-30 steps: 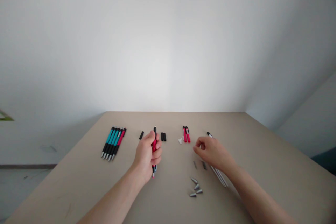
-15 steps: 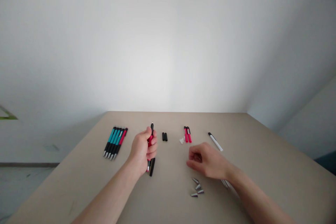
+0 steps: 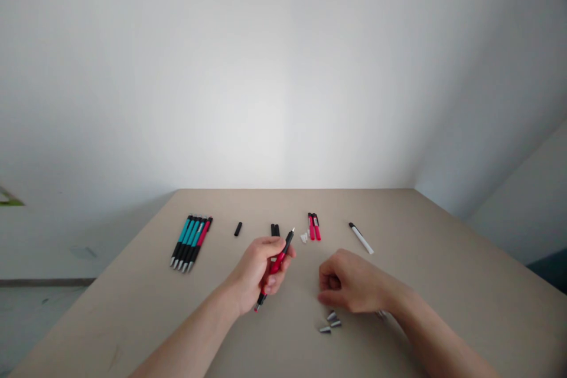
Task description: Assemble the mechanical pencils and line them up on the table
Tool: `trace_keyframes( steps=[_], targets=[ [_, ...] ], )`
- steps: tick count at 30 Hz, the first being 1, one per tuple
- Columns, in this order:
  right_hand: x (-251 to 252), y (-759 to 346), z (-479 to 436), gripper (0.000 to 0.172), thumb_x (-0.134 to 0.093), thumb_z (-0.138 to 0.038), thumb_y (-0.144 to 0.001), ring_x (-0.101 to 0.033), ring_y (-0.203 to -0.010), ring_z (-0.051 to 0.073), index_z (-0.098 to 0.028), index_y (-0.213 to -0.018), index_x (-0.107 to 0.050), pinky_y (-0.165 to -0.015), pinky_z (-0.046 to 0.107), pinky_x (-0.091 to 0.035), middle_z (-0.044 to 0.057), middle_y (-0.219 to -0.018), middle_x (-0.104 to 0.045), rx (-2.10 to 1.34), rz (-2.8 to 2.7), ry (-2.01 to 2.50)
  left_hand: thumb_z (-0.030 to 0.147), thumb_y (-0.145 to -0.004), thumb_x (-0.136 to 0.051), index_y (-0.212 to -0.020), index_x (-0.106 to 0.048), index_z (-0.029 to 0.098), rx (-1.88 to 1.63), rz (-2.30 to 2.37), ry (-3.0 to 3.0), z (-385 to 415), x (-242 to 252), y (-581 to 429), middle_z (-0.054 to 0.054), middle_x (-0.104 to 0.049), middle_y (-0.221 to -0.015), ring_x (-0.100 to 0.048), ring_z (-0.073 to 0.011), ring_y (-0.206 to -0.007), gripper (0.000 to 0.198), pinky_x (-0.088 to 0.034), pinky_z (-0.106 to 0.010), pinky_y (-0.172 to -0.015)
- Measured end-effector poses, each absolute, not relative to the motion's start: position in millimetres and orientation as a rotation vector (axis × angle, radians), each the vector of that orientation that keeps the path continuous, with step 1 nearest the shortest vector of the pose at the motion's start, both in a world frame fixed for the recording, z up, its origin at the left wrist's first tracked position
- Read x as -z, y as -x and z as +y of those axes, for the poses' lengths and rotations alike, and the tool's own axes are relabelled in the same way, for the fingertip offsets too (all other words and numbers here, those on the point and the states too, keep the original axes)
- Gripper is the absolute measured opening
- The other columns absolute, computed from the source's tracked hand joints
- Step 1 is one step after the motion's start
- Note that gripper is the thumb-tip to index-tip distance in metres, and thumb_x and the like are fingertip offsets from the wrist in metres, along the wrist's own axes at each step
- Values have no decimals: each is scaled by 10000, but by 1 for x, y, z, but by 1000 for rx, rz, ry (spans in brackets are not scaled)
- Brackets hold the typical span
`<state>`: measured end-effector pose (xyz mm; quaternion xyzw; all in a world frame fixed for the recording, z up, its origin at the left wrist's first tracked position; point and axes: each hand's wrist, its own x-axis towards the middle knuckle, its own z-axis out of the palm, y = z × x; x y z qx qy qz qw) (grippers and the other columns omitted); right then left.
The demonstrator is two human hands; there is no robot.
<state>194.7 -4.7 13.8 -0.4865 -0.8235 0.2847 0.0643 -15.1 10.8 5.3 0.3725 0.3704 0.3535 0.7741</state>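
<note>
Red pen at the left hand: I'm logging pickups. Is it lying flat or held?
Held, tilted: the left hand grips the red pen mid-barrel, its black end angled up and away.

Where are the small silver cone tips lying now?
In the head view, the silver cone tips lie on the table right of centre, close by the curled right hand and to the right of the red pen in the left hand.

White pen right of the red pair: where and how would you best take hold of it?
Probably mid-shaft, from above, pinching across its thin width: the white pen lies flat and slanted on the table, bare surface both sides.
</note>
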Motion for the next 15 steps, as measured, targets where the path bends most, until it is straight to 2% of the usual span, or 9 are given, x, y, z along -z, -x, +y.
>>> trace_keyframes(
  steps=[9,15],
  targets=[
    [-1,-187,5,189,-542,-267,-784,-465,-478,86,-155,-648,-609,-464,191,-329,-17,-539,-584,-793,-1994,1485,297,-775,-565,-715,-575,144,-615,804,-929,5,-7,14,35,-469,-529,-326,-41,-312,165,-206,-184,-292],
    [-5,-181,7,352,-584,-495,-778,-488,-414,82,-148,-718,-597,-358,183,-330,36,-648,-662,-1187,-1453,1346,300,-787,-566,-726,-571,147,-594,793,-989,5,-8,15,32,-499,-555,-352,-37,-315,165,-233,-178,-297]
  ],
)
